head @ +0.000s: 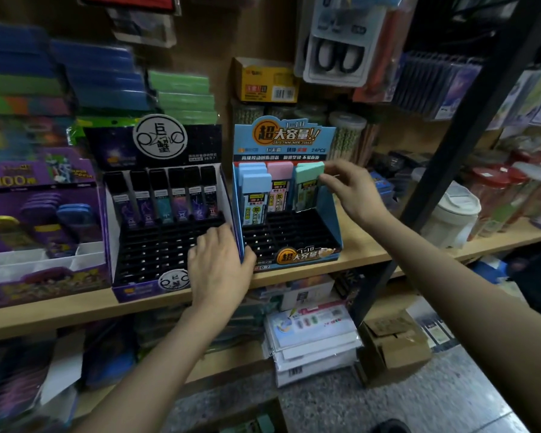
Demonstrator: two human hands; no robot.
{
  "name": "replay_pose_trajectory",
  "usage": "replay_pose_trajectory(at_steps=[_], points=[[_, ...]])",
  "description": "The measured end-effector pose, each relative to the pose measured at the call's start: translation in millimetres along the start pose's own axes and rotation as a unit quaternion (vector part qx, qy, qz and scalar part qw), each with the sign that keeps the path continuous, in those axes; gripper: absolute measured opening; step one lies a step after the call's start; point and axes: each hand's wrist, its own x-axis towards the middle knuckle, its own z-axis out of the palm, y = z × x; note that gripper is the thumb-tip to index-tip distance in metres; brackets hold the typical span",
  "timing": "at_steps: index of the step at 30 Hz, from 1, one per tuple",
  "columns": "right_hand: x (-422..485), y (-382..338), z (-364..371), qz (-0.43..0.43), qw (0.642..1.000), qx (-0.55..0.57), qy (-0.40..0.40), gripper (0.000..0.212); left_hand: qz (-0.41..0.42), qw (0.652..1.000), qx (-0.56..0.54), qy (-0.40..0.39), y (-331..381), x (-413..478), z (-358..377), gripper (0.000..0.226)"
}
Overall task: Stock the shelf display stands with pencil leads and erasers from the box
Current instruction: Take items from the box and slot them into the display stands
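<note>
Where the wooden shelf (366, 254) ends, speckled floor (388, 398) shows below.

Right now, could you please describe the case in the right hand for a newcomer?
Find the blue display stand on the shelf. In its back row, the right hand pinches the rightmost case. Only its cap is mint green.
</note>
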Motion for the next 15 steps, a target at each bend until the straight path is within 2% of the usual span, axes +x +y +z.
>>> replay_pose_trajectory(at_steps=[6,15], points=[[8.4,3.9,-2.5,0.024,1.0,-0.007,-0.006,0.011,0.013,1.0,0.0,-0.003,-0.8,-4.6,-1.6,0.045],[17.0,11.9,5.5,0.048,0.973,-0.224,-0.004,0.024,0.021,1.0,-0.005,-0.004,-3.2,-3.6,-0.4,0.043]])
